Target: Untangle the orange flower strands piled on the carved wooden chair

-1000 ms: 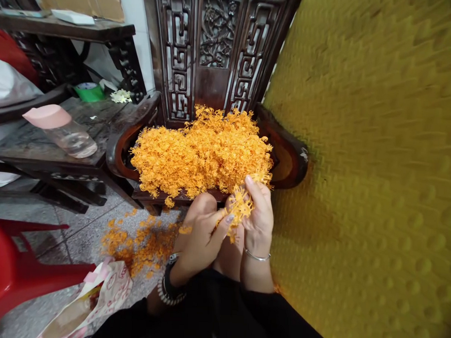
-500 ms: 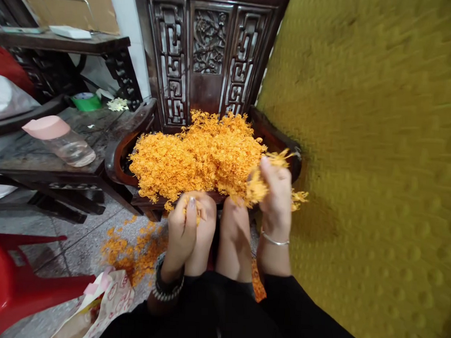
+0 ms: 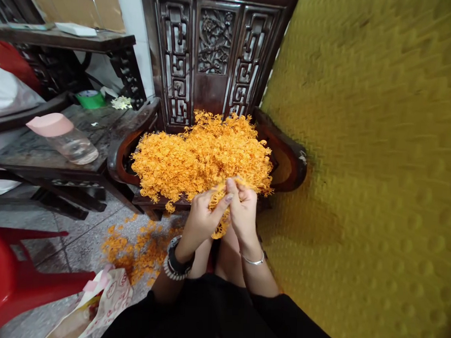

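A large heap of curly orange plastic pieces [image 3: 211,153], flower-like in shape, fills the seat of a carved dark wooden chair [image 3: 210,92]. At the heap's front edge, above my knees, my left hand [image 3: 205,215] and my right hand [image 3: 242,209] meet. Both are closed, thumbs and fingers pinching some orange pieces [image 3: 220,230] that hang down between them. Fingers cover most of what is held, so the exact grip points are hidden.
On the dark side table [image 3: 78,154] at left lie a pink-lidded bottle [image 3: 69,139] and green tape [image 3: 90,99]. Orange pieces [image 3: 134,252] litter the floor near a red stool [image 3: 18,280] and a printed bag [image 3: 95,302]. A yellow textured surface [image 3: 373,174] rises at right.
My right hand has come down and left from the heap's right side to my left hand. My left hand has moved slightly right and up, and both now hold the orange pieces together.
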Demonstrator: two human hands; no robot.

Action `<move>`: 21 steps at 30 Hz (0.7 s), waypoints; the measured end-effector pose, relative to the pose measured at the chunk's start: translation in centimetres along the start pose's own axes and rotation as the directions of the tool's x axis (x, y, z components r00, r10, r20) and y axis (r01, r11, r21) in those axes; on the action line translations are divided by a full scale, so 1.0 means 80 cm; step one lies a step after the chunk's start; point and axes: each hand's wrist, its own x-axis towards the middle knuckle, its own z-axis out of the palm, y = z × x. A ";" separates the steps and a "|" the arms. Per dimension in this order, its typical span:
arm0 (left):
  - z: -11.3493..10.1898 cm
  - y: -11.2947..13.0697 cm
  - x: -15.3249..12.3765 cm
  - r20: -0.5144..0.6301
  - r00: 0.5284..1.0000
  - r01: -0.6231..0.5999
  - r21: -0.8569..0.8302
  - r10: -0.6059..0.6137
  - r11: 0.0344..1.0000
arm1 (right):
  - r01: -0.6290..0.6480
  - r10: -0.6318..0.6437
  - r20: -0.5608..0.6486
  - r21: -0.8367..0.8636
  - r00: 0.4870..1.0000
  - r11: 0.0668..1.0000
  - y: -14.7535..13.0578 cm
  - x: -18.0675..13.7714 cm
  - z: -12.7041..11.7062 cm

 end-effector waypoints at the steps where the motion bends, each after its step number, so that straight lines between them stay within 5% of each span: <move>1: 0.002 0.000 0.002 0.033 0.999 -0.006 -0.025 0.007 1.000 | -0.029 0.030 -0.032 0.025 0.999 0.999 0.004 -0.002 0.000; 6: 0.008 0.007 -0.003 0.115 0.993 -0.029 0.011 0.027 1.000 | -0.129 0.176 -0.169 0.254 0.970 0.958 0.010 -0.003 -0.008; 21: -0.004 0.026 -0.018 0.065 0.998 0.000 0.090 -0.006 0.996 | -0.143 0.238 -0.126 0.509 0.963 0.849 -0.012 0.003 0.019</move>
